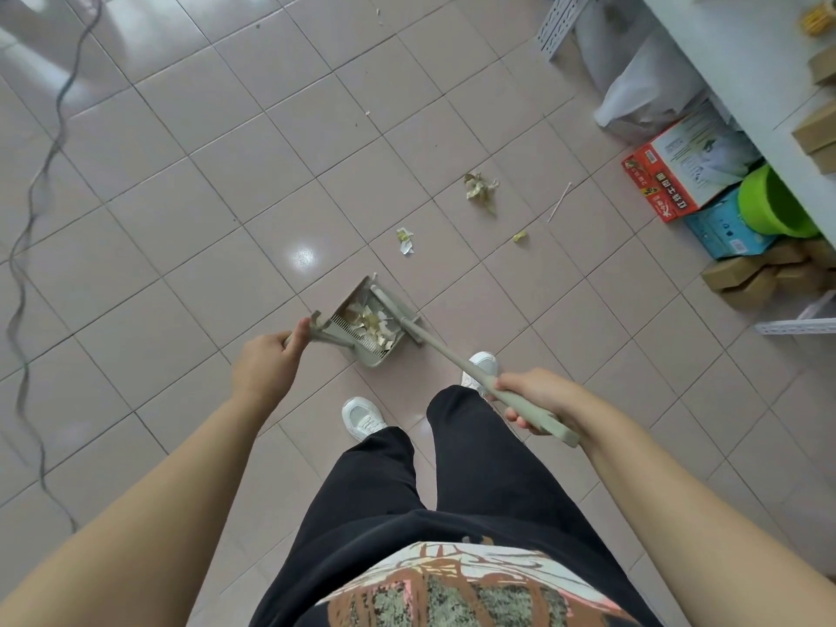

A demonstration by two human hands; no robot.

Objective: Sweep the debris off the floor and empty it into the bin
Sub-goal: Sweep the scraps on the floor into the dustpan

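Note:
A grey-green dustpan [367, 355] stands on the pink tiled floor just ahead of my feet, with paper scraps and husks piled inside. My left hand [267, 362] grips its upright handle at the pan's left. My right hand [534, 398] grips the handle of a matching broom [445, 350], whose head lies at the pan's mouth. More debris lies beyond: a crumpled husk pile [480, 190], a torn wrapper [405, 241], a small yellow scrap [520, 237], and a thin white stick [559, 202].
A grey cable [34, 183] snakes down the left side of the floor. At right, under a white table [733, 61], sit a red-and-white box [678, 174], a green bucket [769, 205], a white plastic bag [642, 79] and brown cartons [760, 276]. Tiny scraps lie farther off.

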